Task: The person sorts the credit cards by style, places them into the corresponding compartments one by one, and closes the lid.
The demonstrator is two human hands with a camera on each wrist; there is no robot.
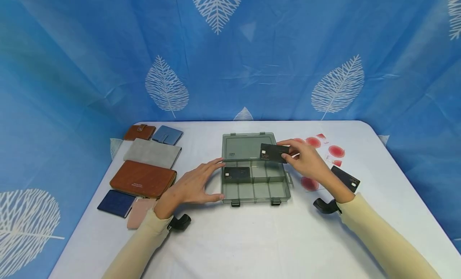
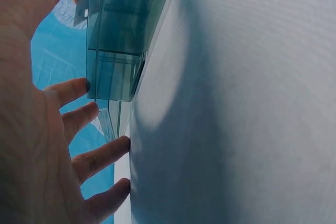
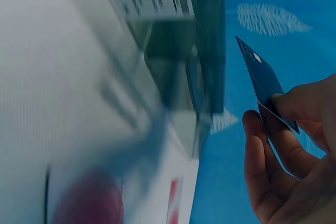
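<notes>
up close, the right hand (image 1: 306,161) pinches a black vip card (image 1: 274,153) above the open smoky-grey plastic compartment box (image 1: 254,183) mid-table; blur smears the right wrist view. left hand (image 1: 194,185) rests spread against the box's left wall. bare white table (image 1: 252,239) lies toward the near edge.

One translucent grey plastic compartment box (image 1: 255,179) stands open on the white surface (image 1: 252,239). Three black plastic cards are counted: one in the box (image 1: 237,174), one held above it (image 1: 274,152), one lying at right (image 1: 346,178). Six wallets lie at left: two brown leather (image 1: 143,179) (image 1: 139,132), two blue (image 1: 167,135) (image 1: 117,203), one grey suede (image 1: 153,152), one pink (image 1: 139,211).
</notes>
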